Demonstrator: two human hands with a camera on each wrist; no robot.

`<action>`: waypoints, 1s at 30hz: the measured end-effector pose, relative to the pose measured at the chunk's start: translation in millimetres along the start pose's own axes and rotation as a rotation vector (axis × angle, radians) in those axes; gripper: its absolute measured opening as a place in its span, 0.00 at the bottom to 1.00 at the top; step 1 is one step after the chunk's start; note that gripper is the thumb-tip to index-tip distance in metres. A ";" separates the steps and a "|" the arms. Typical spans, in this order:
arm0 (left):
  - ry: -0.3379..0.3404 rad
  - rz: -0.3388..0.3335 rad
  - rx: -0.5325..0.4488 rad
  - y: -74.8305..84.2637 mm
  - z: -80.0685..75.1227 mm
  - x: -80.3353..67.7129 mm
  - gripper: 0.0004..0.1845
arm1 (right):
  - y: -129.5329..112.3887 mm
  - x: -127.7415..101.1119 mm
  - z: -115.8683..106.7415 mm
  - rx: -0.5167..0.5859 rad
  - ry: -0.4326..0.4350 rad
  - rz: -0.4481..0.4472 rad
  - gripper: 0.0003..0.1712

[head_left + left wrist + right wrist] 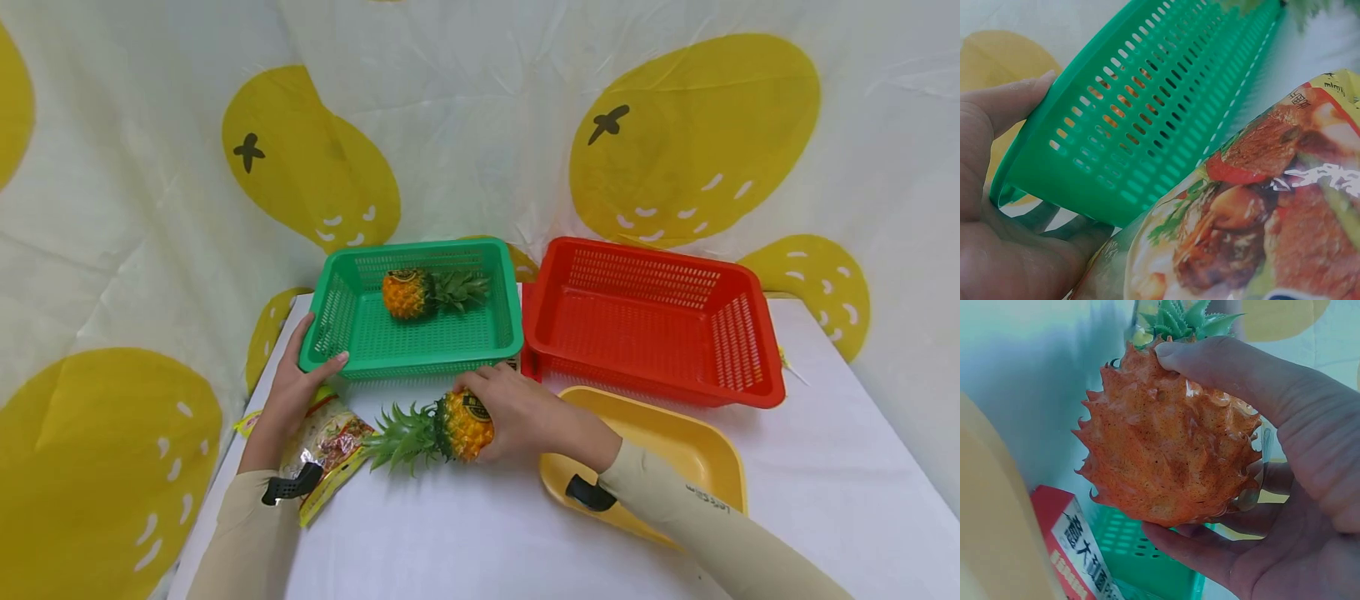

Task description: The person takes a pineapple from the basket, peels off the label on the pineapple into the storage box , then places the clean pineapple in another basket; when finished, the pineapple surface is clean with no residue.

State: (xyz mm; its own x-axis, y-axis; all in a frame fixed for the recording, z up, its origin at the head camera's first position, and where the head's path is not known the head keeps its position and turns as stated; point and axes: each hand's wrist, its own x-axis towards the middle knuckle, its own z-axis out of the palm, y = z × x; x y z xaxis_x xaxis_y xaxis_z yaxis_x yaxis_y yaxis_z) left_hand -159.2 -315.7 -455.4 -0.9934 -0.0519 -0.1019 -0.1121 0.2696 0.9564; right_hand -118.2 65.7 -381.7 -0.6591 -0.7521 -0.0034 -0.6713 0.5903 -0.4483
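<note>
On the white-covered desk (420, 542), the green, perforated plastic basket (412, 365) is best kept steady at its near left corner, where it is gripped by the left hand (296, 379). The glossy, printed food packet (330, 437) below the left wrist should not be dragged along. The spiky orange pineapple with a green leafy crown (457, 425), in front of the basket, is clasped around its body by the right hand (517, 404), well apart from the left. Firm, even pressure is called for, with the crown left unpinched; whether the desk is touched by the fruit cannot be told.
</note>
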 end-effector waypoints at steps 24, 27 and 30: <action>0.007 0.002 0.010 -1.7 -0.4 1.2 0.54 | 7.3 -7.0 23.6 0.027 -0.004 0.011 0.45; 0.008 0.003 0.015 -0.8 0.7 1.1 0.54 | 8.1 -8.4 26.1 0.041 -0.004 0.019 0.45; 0.009 0.002 0.021 -1.8 0.4 1.4 0.54 | 8.8 -9.4 27.9 0.048 -0.004 0.026 0.45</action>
State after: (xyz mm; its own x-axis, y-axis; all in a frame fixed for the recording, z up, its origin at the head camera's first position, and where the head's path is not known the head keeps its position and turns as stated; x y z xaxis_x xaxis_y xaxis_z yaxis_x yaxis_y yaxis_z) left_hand -160.4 -315.9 -457.4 -0.9934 -0.0599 -0.0978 -0.1110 0.2898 0.9506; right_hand -108.4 69.8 -410.6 -0.6748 -0.7378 -0.0192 -0.6367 0.5951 -0.4904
